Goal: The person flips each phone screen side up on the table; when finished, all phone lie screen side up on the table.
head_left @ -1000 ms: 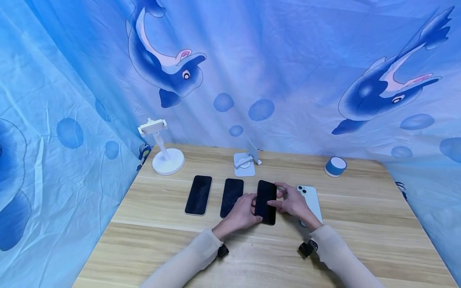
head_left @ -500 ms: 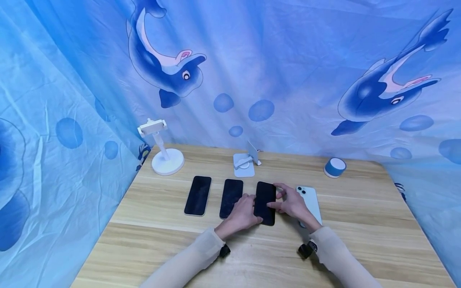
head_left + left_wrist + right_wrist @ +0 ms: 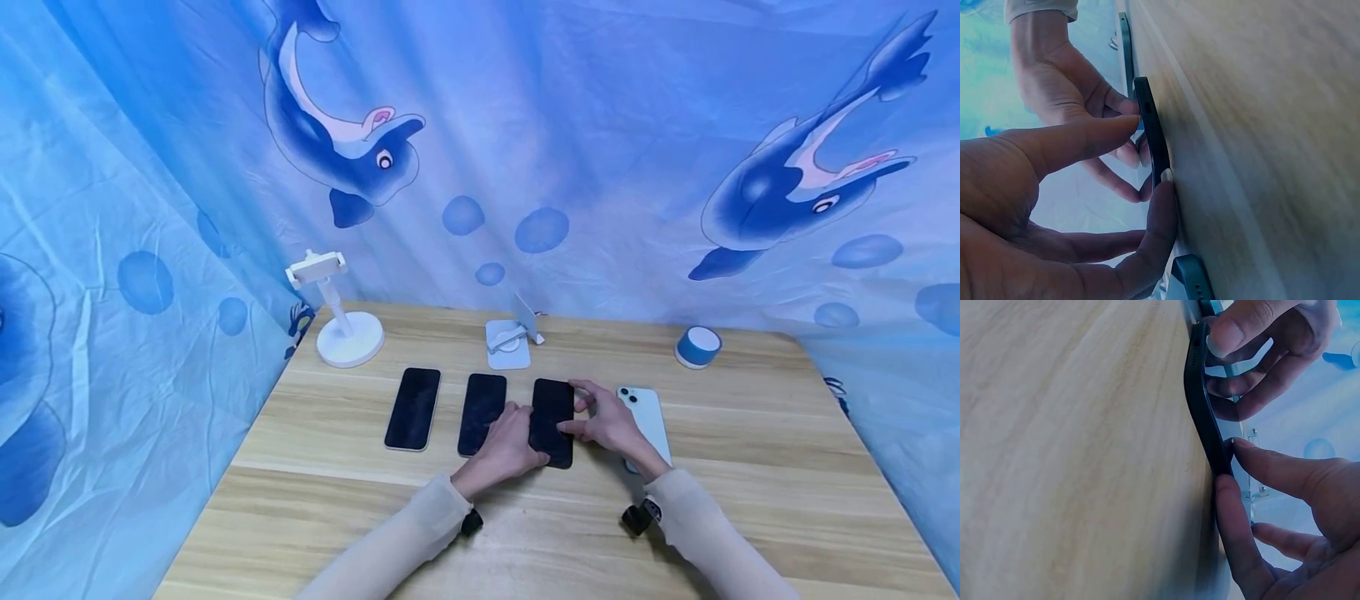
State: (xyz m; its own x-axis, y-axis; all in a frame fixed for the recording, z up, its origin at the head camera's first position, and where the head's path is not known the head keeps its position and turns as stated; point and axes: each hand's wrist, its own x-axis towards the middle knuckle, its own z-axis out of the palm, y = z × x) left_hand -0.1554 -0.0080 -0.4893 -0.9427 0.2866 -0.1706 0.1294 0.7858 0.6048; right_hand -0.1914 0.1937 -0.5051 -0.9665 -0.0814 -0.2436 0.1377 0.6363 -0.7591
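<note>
A black smartphone, screen up, is held between both hands close over the wooden table. My left hand pinches its near left part, thumb on the screen side and index finger at the lower edge. From the right, my right hand pinches the opposite side. In the left wrist view the phone shows its port edge, with the left index fingertip between it and the tabletop. The right wrist view shows the phone edge-on, with the right thumb and index finger at its side.
Two dark-screened phones lie left, one farther out and one partly behind my left hand. Beneath my right forearm lies a pale phone, back up. Behind stand a white phone holder, a folding stand and a blue-and-white cylinder.
My left wrist has shifted slightly to the right, and the phone between my hands has turned a little straighter. My right hand is almost unmoved; the other things stay where they were.
</note>
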